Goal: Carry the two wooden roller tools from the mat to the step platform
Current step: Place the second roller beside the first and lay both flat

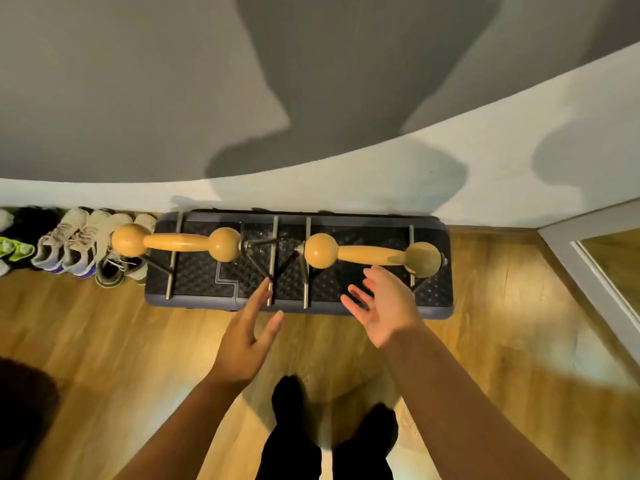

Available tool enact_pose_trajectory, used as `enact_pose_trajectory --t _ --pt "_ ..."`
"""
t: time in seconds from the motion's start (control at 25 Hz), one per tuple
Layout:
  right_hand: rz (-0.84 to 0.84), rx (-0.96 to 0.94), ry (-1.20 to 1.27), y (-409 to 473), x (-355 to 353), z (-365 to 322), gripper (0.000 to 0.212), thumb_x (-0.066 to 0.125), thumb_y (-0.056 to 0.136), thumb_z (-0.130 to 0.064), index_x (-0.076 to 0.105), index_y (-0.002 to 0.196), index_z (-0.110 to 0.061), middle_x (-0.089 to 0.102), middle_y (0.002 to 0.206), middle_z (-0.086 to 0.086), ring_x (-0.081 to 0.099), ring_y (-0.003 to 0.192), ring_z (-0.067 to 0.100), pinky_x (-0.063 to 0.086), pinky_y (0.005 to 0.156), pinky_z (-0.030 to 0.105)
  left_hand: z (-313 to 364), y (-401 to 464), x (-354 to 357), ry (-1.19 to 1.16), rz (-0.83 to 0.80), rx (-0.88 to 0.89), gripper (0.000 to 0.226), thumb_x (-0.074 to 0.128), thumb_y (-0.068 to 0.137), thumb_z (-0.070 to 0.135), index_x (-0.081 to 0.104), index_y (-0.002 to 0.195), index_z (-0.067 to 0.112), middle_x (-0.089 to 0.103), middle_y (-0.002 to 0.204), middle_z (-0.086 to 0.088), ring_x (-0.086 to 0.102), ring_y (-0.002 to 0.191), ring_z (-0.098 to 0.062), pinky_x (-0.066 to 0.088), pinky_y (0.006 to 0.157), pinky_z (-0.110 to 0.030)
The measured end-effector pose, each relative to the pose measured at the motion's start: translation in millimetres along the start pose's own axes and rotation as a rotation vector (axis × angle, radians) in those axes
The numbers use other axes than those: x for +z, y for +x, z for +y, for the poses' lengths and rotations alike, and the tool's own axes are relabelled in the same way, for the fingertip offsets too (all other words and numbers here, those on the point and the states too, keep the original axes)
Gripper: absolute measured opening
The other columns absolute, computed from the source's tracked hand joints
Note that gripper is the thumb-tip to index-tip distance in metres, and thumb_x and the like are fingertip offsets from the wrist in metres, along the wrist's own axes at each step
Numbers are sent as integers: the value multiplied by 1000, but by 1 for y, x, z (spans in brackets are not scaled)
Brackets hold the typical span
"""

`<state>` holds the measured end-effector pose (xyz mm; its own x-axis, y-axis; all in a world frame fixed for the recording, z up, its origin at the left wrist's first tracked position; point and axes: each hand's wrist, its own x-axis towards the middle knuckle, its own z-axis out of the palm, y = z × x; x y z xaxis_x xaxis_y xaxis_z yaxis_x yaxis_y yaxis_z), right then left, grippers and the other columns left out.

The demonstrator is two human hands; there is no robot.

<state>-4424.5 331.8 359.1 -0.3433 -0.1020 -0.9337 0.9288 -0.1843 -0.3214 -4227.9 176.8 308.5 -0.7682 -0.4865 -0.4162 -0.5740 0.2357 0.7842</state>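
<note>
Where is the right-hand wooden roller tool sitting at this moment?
In the head view, the right wooden roller rests on the right half of the step platform by the wall, beside the left wooden roller, just beyond the open right hand.

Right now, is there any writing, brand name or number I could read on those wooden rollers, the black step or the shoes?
None can be read.
Wooden rollers: plain wood, no marking.
Step platform: only a raised stair-shaped line, no letters.
Shoes: any logos are too small and blurred to read.
</note>
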Motion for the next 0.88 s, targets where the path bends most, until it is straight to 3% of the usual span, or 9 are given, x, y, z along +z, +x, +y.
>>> enact_pose_trajectory --t 0.2,0.36,0.4,0.48,0.56,0.6,0.72,0.88 --pt "-25 -45 13 -47 44 -27 31 63 99 -6 59 130 -10 59 126 17 60 118 36 57 75 48 75 21 -86 -117 88 76 48 54 101 47 45 149 43 65 137 6 58 128 -5 51 105 -42" --pt "-96 -193 -96 -45 62 -25 27 60 103 -15 60 130 -13 64 127 16 64 117 33 57 80 41 68 35 -125 -19 66 135 41 54 104 44 51 144 40 70 124 11 65 116 -8 55 98 -40" --pt "-94 -330 -202 -42 65 -21 24 62 101 -16 64 126 -17 68 123 13 65 117 30 57 83 39 61 42 -134 46 33 150 41 55 103 44 52 143 38 70 122 13 66 113 -8 56 94 -39" --pt "-86 -810 -646 -31 63 -9 25 70 97 -19 68 121 -23 72 116 5 67 114 24 55 91 36 45 56 -153 263 -11 194 40 58 101 43 58 139 32 71 119 11 65 108 -12 56 89 -43" --pt "-161 -1266 -1134 -15 55 3 41 77 89 -24 68 129 -15 72 117 6 64 115 27 51 97 41 30 62 -174 480 2 229 43 67 96 37 62 137 25 72 122 1 62 114 -22 53 95 -49" --pt "-164 -1360 -1323 -8 52 4 51 79 86 -29 66 133 -12 71 121 9 62 119 31 50 100 47 24 63 -184 553 -4 228 48 72 93 36 61 138 24 70 128 -2 59 121 -26 50 100 -51" --pt "-31 -1269 -1690 9 42 1 80 80 82 -50 51 150 -20 61 141 9 50 135 35 41 109 57 6 70 -205 619 -42 182 63 77 89 39 53 145 27 62 142 -3 53 130 -30 47 105 -52" --pt "16 -1128 -1858 35 19 9 107 86 74 -52 27 161 -30 41 159 15 30 150 40 27 118 63 -18 88 -199 573 -28 159 71 81 83 42 51 146 28 61 143 -5 56 128 -32 51 101 -51"
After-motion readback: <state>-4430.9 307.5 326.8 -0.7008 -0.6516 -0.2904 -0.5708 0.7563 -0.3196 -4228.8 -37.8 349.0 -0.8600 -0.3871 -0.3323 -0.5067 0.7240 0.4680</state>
